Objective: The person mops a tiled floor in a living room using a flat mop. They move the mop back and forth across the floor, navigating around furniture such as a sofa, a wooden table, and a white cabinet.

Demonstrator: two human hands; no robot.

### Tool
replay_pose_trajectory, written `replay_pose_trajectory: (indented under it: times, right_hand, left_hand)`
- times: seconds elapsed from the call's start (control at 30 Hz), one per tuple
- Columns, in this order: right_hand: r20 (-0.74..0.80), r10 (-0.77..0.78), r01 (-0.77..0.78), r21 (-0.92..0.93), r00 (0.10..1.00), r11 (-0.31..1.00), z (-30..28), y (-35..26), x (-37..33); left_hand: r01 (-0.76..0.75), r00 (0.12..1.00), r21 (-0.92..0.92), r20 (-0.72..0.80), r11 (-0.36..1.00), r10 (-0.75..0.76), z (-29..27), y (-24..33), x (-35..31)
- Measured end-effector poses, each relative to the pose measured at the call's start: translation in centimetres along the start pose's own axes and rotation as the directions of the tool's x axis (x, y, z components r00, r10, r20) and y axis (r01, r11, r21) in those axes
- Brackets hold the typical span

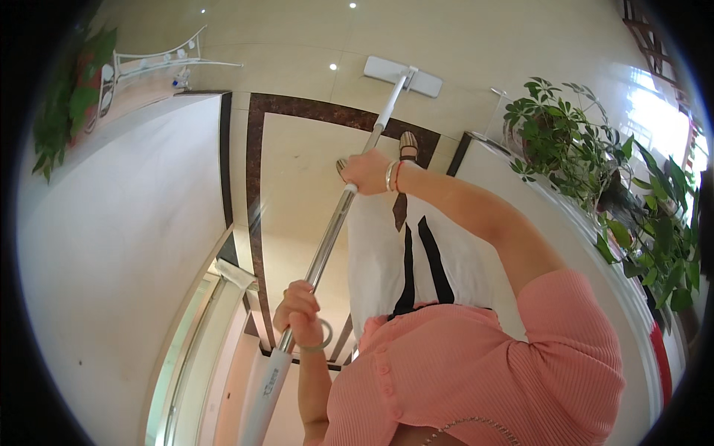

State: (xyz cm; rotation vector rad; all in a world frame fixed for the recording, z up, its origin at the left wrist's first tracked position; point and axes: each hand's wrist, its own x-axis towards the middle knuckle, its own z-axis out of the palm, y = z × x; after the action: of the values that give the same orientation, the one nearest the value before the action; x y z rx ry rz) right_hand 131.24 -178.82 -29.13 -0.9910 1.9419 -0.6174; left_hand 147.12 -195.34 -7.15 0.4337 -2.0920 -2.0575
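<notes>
A flat mop with a silver pole point(330, 244) runs from the bottom of the view up and away to the floor. Its white flat head point(383, 69) lies on the beige tiles past my feet. Partway along the pole, my right hand point(364, 172) is closed around it, near a white collar. My left hand point(299, 311) grips the same pole lower down, just above the thick white handle end point(266, 394). The fingers of both hands are wrapped round the pole.
Leafy potted plants point(554, 126) stand along the right, by a low white wall point(487, 171). On the left are a white wall point(126, 260), a white metal rack point(160, 63) and more foliage point(82, 89). Dark border tiles point(256, 171) edge the floor around my feet.
</notes>
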Motion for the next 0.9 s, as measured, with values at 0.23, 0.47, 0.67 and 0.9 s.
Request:
replay_pose_trajectory:
  times: [0.23, 0.47, 0.67, 0.9]
  right_hand:
    - [-0.227, 0.202, -0.198, 0.042, 0.953, 0.979, -2.9, 9.3, -5.5]
    - [-0.396, 0.268, -0.217, 0.17, 0.878, 0.961, -1.5, 12.1, -9.0]
    - [-0.458, 0.335, -0.229, 0.271, 0.824, 0.935, 3.8, 10.2, -10.8]
    - [-0.611, 0.34, -0.148, 0.343, 0.715, 0.928, 12.8, 5.5, -9.5]
  left_hand:
    - [-0.074, 0.994, -0.081, 0.078, 0.994, 0.081, 9.6, -4.5, 3.4]
    - [-0.135, 0.959, -0.054, 0.242, 0.989, 0.144, 13.7, -3.9, 2.9]
    - [-0.065, 0.946, -0.047, 0.315, 0.997, 0.076, 11.4, -3.7, 0.6]
    - [-0.078, 0.876, -0.021, 0.475, 0.997, 0.079, 4.9, -4.1, -4.1]
